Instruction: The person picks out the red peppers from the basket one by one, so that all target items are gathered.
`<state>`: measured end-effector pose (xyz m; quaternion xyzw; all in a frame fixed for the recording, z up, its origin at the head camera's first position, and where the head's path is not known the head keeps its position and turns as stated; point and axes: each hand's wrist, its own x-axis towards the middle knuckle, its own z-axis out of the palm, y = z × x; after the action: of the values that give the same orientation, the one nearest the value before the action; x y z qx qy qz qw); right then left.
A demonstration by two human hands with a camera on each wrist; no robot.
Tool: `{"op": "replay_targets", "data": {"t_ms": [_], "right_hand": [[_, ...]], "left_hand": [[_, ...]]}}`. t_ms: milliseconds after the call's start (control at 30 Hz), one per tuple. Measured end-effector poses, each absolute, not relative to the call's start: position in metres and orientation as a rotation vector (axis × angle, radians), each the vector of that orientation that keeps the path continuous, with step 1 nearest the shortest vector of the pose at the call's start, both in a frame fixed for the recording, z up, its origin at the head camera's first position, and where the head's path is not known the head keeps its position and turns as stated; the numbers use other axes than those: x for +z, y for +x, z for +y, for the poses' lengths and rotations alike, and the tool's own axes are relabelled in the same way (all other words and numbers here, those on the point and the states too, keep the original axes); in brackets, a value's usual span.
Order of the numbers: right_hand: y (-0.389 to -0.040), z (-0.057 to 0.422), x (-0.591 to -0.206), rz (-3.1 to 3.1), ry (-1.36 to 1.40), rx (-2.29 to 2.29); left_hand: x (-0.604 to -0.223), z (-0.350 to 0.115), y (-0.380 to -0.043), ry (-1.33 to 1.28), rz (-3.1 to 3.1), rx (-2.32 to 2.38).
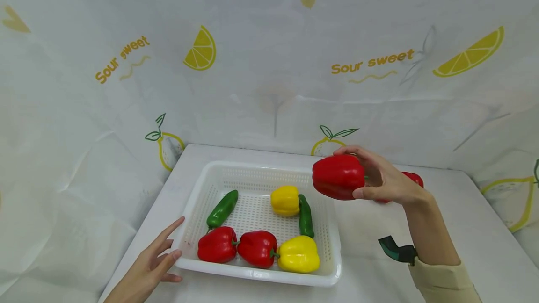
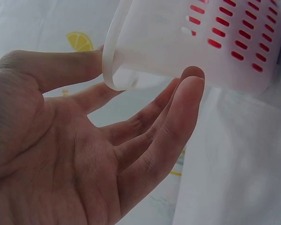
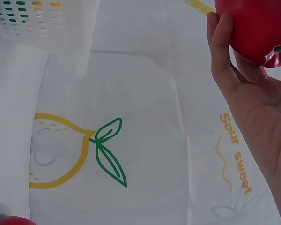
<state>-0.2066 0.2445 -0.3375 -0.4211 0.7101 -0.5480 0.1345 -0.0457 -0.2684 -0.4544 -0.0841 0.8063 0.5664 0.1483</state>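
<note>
My right hand (image 1: 385, 176) holds a red bell pepper (image 1: 338, 177) in the air, over the right rim of a white perforated basket (image 1: 252, 272). Its thumb and fingers grip the stem end. At the basket's near left corner is my left hand (image 1: 149, 261), fingers extended; in the left wrist view its thumb meets the rim. Inside the basket, along the near side, lie two red bell peppers (image 1: 258, 248) and a yellow bell pepper (image 1: 299, 254). Farther back are a smaller yellow bell pepper (image 1: 285, 201) and two green peppers (image 1: 223, 208), one at each side.
Another red pepper (image 1: 414, 178) lies on the white table (image 1: 366, 256) right of the basket, partly hidden behind my right hand. A white sheet (image 1: 261, 60) printed with lemons rises behind the table and along its sides. A dark strap (image 1: 397, 251) hangs at my right wrist.
</note>
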Motion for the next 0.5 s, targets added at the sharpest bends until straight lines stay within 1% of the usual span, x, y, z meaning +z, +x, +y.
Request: {"op": "replay_targets", "data": {"t_ms": [200,500], "right_hand": [[-0.2053,0.2452,-0.3352,2.125,-1.200,-1.579],[-0.2047,0.2463,-0.3366,2.099,-1.287,-1.605]], "left_hand": [[-0.4539,-0.2680,-0.0454,-0.237,2.326,1.633],[-0.4533,-0.2683,-0.0455,-0.224,2.324,1.638]]}}
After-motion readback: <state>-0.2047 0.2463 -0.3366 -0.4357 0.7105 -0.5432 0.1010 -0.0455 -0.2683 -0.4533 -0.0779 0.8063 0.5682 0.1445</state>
